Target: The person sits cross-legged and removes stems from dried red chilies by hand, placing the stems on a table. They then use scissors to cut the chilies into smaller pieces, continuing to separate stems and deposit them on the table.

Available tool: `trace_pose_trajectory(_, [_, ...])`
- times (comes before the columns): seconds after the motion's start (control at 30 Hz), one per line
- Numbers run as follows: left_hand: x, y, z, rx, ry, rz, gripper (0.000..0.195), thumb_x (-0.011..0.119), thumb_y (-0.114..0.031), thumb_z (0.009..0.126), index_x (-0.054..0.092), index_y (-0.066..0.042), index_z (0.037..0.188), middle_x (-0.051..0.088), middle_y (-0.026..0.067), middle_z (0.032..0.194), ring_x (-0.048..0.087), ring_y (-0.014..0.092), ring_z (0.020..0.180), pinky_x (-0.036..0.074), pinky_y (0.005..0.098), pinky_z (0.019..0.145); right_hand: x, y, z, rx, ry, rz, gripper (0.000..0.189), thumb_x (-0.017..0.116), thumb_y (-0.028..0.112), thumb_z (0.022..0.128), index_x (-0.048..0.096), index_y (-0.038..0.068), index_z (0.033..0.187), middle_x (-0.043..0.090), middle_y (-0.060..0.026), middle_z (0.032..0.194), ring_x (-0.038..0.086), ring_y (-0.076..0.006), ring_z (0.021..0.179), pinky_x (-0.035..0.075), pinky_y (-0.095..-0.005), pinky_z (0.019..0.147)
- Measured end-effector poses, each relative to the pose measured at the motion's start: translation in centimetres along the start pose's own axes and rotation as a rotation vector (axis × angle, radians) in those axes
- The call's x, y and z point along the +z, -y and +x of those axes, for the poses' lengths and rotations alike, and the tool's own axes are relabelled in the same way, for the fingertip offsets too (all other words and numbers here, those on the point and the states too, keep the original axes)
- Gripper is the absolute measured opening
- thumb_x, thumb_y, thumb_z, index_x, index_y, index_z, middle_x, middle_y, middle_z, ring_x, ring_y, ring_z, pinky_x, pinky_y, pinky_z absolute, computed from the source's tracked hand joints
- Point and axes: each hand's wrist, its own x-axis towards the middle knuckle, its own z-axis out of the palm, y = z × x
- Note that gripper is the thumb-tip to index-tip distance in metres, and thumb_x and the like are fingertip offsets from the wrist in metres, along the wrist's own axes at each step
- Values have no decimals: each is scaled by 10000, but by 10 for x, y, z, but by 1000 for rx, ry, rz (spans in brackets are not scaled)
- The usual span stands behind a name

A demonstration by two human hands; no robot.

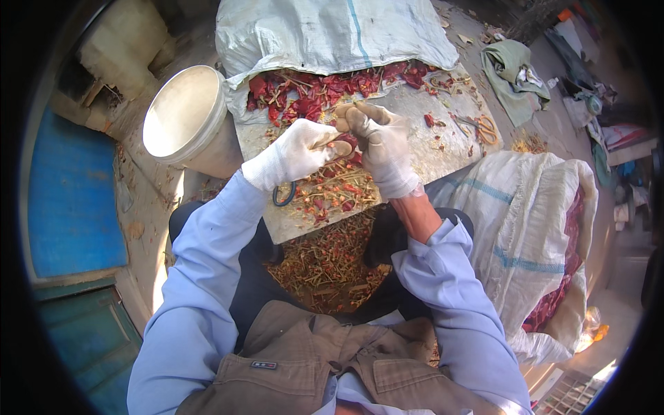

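My left hand, in a white knit glove with stained fingertips, pinches a dried red chili pepper over the board. Close beside it on the right, my right hand wears a similar glove, its fingers curled together near the pepper. Whether it also grips the pepper or a stem is hidden by the fingers. Below both hands, cut stems and red scraps lie on the pale board. Dried red peppers spill from the mouth of a white woven sack at the board's far side.
A white plastic bucket stands left of the board. Orange-handled scissors lie at its right; a dark blue handle loop shows near my left wrist. Another woven sack holding red peppers stands at right. Stems litter the ground between my feet.
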Motion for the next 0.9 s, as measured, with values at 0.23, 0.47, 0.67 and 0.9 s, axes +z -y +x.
trace_pose_trajectory(0.23, [7, -6, -2, 264, -39, 211, 306, 769, -131, 914, 551, -12, 736, 538, 203, 668, 560, 348, 565, 435, 410, 530, -1, -6, -2, 6, -21, 78, 260, 734, 167, 978, 711, -73, 1076, 732, -82, 944, 675, -132, 849, 555, -268, 794])
trace_pose_trajectory(0.47, [11, -8, -5, 272, -32, 299, 291, 774, -117, 890, 548, -26, 732, 567, 207, 692, 620, 424, 656, 466, 451, 546, -4, -12, -6, -2, -69, 77, 232, 728, 156, 975, 722, -59, 1065, 732, -71, 916, 649, -110, 799, 521, -248, 776])
trace_pose_trajectory(0.67, [16, -10, -6, 346, 15, 209, 59, 703, 0, 853, 677, -7, 904, 655, 196, 750, 687, 375, 676, 525, 391, 583, -24, -33, 0, 17, -21, 129, 224, 700, 163, 991, 718, -47, 1067, 715, -60, 882, 613, -101, 709, 500, -255, 660])
trace_pose_trajectory(0.9, [19, -15, -18, 185, 115, 124, 148, 667, -50, 960, 716, 8, 1088, 733, 136, 785, 711, 173, 648, 556, 315, 613, -96, -4, 39, -114, -395, -230, 163, 660, 94, 961, 738, -3, 1066, 738, -81, 852, 646, -128, 688, 538, -271, 646])
